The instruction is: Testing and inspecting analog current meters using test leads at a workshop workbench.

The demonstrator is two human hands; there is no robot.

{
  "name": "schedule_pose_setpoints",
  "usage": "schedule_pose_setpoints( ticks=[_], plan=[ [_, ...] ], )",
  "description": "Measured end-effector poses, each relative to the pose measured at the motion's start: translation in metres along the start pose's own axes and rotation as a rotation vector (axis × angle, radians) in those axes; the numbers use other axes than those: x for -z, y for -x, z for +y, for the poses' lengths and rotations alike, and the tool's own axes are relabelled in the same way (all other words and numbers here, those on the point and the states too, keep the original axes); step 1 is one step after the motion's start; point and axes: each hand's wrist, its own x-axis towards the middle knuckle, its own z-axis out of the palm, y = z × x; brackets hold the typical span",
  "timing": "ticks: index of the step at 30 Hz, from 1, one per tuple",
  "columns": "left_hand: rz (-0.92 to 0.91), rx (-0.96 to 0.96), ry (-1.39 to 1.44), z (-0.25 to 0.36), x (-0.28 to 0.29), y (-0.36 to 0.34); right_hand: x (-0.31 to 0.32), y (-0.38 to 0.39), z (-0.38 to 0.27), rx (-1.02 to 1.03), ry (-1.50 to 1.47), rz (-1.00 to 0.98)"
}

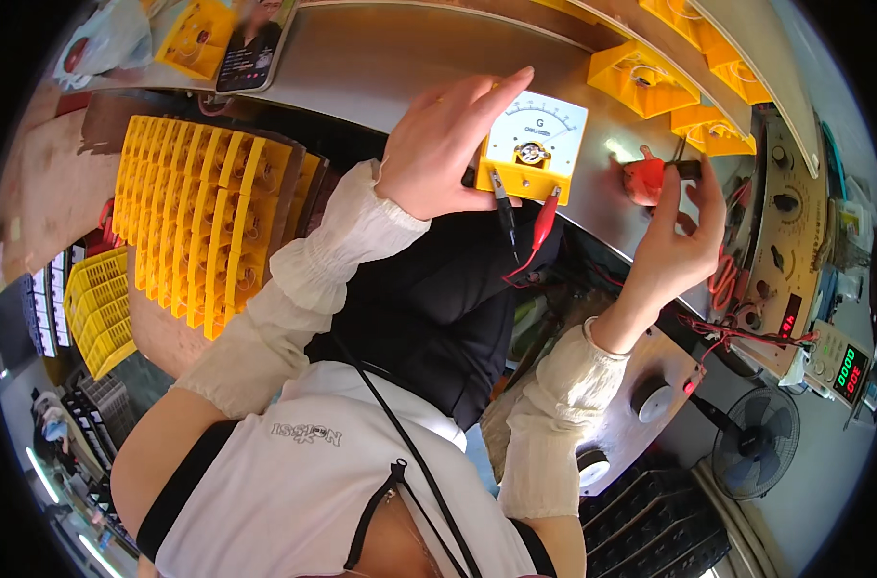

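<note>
- In the head view, the left hand (438, 149) has its fingers partly bent around the left side of a yellow meter (528, 144), gripping it.
- The meter is held up in front of the person, by the edge of the grey metal surface (380, 58). Its white face points up, maybe so the needle is easy to see.
- A black clip (505, 214) and a red clip (546, 222) bite the meter's bottom edge, one beside the other. They likely sit apart so they don't touch.
- The right hand (684, 217) has its fingers almost closed, pinching a small dark thing (687, 170). I can't tell what it is. A lumpy red thing (642, 180) is just beside it.
- The meter's face has a curved row of marks, one big letter and a small printed word.
- The white top (303, 462) has outlined letters, and a little box (838, 366) glows with green and red numbers.
</note>
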Motion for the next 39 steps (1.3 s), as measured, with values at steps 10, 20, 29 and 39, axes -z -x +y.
schedule_pose_setpoints(
  ticks=[10, 20, 29, 39],
  plan=[
    [-0.019, 0.012, -0.004, 0.001, 0.000, 0.001, 0.018, 0.094, -0.049, -0.513, -0.436, -0.214],
    [0.027, 0.031, 0.021, 0.006, 0.003, 0.003, 0.016, 0.086, -0.056, -0.416, -0.292, -0.370],
    [0.400, 0.209, 0.197, 0.026, 0.019, 0.040, 0.044, 0.111, -0.070, -0.389, -0.508, -0.331],
    [0.839, 0.516, -0.811, -0.064, 0.212, 0.168, 0.025, 0.127, -0.104, -0.072, -0.457, -0.681]
  ],
)
